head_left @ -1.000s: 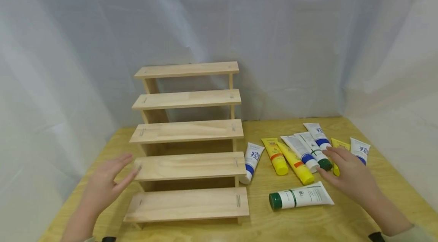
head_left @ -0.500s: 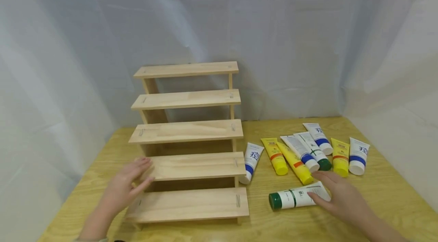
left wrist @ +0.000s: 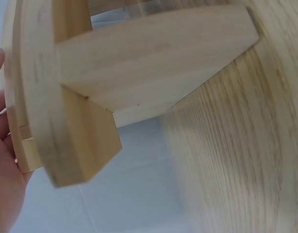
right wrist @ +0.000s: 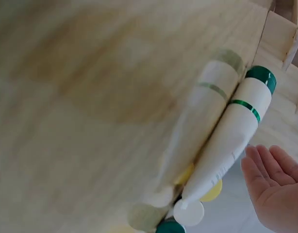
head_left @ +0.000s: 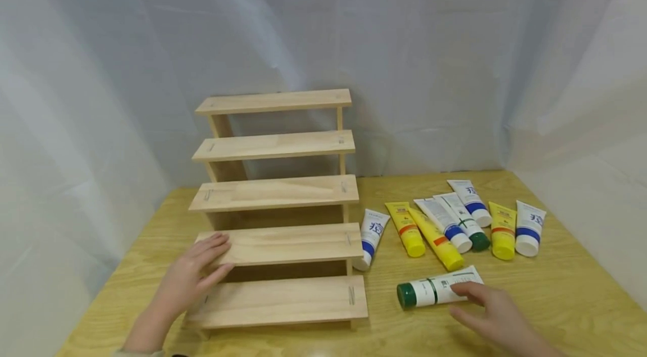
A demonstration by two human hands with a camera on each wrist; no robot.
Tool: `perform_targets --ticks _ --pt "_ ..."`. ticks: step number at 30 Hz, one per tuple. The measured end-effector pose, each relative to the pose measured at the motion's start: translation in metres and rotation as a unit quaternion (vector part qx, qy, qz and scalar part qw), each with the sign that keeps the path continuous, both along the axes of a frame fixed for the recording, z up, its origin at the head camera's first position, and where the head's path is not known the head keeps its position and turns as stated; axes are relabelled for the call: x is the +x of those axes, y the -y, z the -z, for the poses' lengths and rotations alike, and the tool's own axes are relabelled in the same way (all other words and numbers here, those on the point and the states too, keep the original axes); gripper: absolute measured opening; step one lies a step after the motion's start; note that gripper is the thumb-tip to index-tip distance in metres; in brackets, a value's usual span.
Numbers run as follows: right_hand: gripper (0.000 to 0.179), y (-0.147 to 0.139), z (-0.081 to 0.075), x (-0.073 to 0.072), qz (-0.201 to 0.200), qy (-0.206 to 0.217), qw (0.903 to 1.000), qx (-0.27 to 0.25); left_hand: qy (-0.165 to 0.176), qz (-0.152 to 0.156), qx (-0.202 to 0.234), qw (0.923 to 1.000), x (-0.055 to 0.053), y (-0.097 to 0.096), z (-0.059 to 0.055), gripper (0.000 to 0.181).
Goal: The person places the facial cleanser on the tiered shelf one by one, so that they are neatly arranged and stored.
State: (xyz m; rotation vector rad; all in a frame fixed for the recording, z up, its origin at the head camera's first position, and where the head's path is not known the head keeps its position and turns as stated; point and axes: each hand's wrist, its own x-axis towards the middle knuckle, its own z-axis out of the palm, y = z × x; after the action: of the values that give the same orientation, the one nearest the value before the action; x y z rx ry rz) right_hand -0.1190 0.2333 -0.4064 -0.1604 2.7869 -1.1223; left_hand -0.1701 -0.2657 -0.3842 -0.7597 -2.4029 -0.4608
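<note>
A five-step wooden display stand (head_left: 283, 245) rises on the table in the head view. My left hand (head_left: 189, 273) rests at the left end of its second step from the bottom, fingers lying over the board and thumb near its front edge. The left wrist view has that hand (left wrist: 8, 170) beside the wooden boards (left wrist: 42, 92). A white tube with a green cap (head_left: 438, 288) lies on its side right of the stand. My right hand (head_left: 497, 317) hovers by its flat end, fingers loosely bent. A gap separates hand (right wrist: 275, 189) and tube (right wrist: 231, 131) in the right wrist view.
Several more tubes lie farther back on the right: yellow ones (head_left: 406, 230), white ones with blue bands (head_left: 529, 229), and another green-capped tube (head_left: 462, 222). One white-and-blue tube (head_left: 373, 239) lies against the stand's right side. White sheeting (head_left: 429, 65) encloses the table (head_left: 571, 289).
My left hand has moved right, onto the stand's second-lowest step. My right hand has come down and toward me, from above the back tubes to the front green-capped tube. The tubes lie as before.
</note>
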Motion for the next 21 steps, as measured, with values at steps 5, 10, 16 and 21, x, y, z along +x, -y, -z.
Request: perform_targets --ticks 5,10,16,21 --pt "0.047 -0.001 0.008 -0.001 0.007 0.066 0.9966 -0.048 -0.006 0.001 -0.002 1.0000 0.000 0.000 0.000 0.040" --pt "0.050 0.000 0.015 -0.003 0.019 0.117 0.9898 -0.078 -0.010 0.002 -0.002 0.9999 0.000 0.001 0.001 0.040" --pt "0.054 -0.004 0.018 -0.005 0.053 0.225 0.9606 -0.155 -0.013 0.012 0.005 0.9998 -0.002 0.001 0.002 0.039" --pt "0.055 -0.011 0.020 -0.008 0.057 0.292 0.9104 -0.288 -0.007 0.010 0.007 0.9999 -0.002 0.001 0.001 0.038"
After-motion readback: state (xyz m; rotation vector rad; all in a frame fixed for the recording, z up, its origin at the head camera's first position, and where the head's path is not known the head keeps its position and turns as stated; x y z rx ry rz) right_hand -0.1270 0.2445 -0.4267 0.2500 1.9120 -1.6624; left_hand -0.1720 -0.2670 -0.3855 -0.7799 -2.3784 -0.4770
